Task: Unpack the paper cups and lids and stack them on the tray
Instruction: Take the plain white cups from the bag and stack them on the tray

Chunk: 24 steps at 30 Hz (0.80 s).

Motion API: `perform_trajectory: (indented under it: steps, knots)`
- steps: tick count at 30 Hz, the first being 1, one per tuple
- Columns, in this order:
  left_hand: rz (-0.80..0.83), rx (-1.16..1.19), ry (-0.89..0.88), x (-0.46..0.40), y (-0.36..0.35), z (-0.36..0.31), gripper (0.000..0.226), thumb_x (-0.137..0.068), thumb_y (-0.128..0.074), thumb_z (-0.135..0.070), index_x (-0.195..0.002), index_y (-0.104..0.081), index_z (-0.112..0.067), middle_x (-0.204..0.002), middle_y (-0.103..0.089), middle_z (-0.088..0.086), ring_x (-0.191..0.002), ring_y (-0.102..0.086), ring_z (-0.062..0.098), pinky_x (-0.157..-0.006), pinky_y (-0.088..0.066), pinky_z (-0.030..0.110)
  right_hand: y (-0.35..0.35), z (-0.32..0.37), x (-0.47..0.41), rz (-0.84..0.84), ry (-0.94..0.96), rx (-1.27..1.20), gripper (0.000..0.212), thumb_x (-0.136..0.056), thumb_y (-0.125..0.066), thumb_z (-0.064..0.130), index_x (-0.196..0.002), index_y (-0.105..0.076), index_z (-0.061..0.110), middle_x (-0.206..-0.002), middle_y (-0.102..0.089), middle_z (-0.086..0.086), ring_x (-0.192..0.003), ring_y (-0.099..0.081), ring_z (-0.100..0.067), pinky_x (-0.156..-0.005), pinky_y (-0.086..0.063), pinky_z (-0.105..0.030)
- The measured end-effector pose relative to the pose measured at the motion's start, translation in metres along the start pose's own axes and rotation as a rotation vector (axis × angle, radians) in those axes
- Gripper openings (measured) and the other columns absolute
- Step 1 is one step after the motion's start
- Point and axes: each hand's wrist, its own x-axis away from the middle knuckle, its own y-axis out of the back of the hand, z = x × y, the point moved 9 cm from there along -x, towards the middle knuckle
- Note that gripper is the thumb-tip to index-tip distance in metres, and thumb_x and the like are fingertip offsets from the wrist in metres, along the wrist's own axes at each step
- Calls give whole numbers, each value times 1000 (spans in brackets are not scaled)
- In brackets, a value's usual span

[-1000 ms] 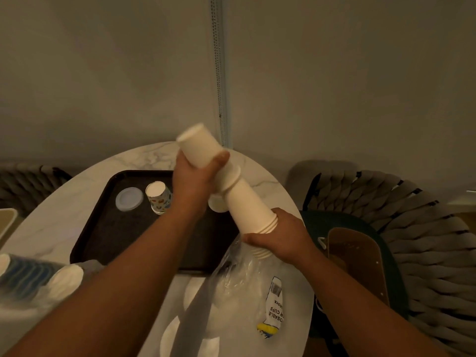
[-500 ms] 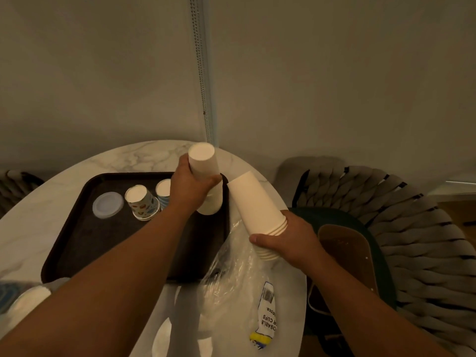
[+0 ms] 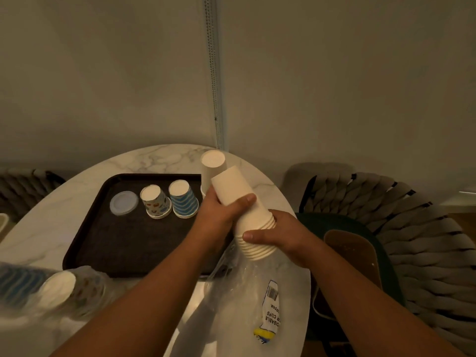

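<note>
A nested stack of white paper cups (image 3: pixel 247 215) is held tilted over the bench (image 3: pixel 46 228), beside the dark tray (image 3: pixel 103 248); its top is gripped by the left hand (image 3: pixel 219 215), its rims by the right hand (image 3: pixel 280 233).

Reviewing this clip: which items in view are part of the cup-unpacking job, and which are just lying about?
Part of the job:
- white cup stack, gripped by left hand and right hand
- white cups already on the tray
- patterned cups, blue striped cups, lid
- plastic sleeve
- wrapped cups

Lying about:
- woven chair
- skateboard
</note>
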Motion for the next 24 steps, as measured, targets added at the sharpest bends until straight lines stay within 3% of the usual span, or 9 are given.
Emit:
perform_trajectory:
  steps: [2, 4, 7, 9, 14, 19, 24]
  knots:
    - [-37, 18, -13, 1, 2, 3, 82, -56, -87, -34, -127, -53, -11, -113, -66, 17, -104, -67, 31, -88, -56, 50, -8, 3, -1, 34, 6, 10, 70, -50, -92, 37, -111, -67, 15, -104, -73, -5, -98, -69, -21, -92, -55, -43]
    - [-140, -5, -39, 0, 10, 3, 82, -52, -84, -40, -123, -55, -10, -109, -68, 15, -100, -68, 29, -87, -57, 49, -8, 7, -3, -24, 41, 126, 69, -48, -91, 43, -109, -66, 20, -102, -73, 0, -94, -69, -16, -89, -56, -39]
    - [-270, -90, -67, 0, 20, 1, 88, -48, -83, -51, -123, -55, -15, -110, -69, 9, -99, -68, 23, -87, -57, 48, -2, 15, -4, -224, 81, 464, 69, -50, -86, 58, -107, -61, 29, -97, -67, 11, -83, -60, -1, -70, -50, -20]
    - [-288, -79, -63, 0, 20, 1, 88, -49, -84, -53, -123, -55, -17, -110, -68, 8, -99, -68, 24, -88, -56, 52, 0, 17, -3, -295, 93, 526, 76, -48, -82, 67, -110, -59, 30, -95, -63, 14, -81, -56, 0, -63, -40, -12]
    - [-375, -103, -215, -17, 33, -56, 84, -49, -85, -50, -118, -48, -19, -108, -66, 2, -96, -67, 18, -87, -56, 49, 15, 12, 0, -344, 67, 567, 78, -53, -85, 61, -115, -56, 25, -100, -57, 13, -89, -54, -7, -60, -35, -12]
    - [-374, -413, -521, -45, 40, -142, 79, -65, -86, -42, -127, -39, -26, -112, -55, -12, -103, -58, 9, -89, -53, 36, 30, 1, 0, -373, 9, 483, 79, -57, -87, 52, -121, -53, 21, -104, -54, 8, -92, -50, -9, -72, -40, -21]
    - [-349, -597, -468, -72, 42, -113, 84, -66, -87, -37, -134, -40, -22, -124, -54, -5, -110, -53, 15, -92, -48, 35, 41, -4, 2, -424, 25, 422, 78, -56, -88, 48, -120, -55, 18, -104, -54, 7, -97, -53, -12, -76, -43, -25]
